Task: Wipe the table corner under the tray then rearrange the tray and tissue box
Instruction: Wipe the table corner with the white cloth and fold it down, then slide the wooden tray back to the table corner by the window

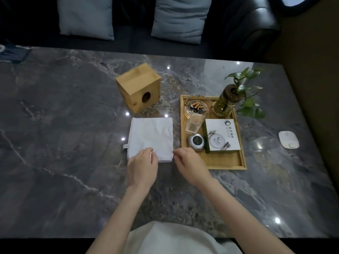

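Glossy grey marble table (64, 125), dark sofa (256, 24) behind; both grips loosely curled at white cloth (151, 138).

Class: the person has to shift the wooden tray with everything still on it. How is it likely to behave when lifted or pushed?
The tray looks rigid, so it probably won't flex. The tall plant bottle at its far corner seems top-heavy and may tip if jolted. The ashtray holds butts and ash, likely to spill if tilted. On the glossy table it should slide easily.
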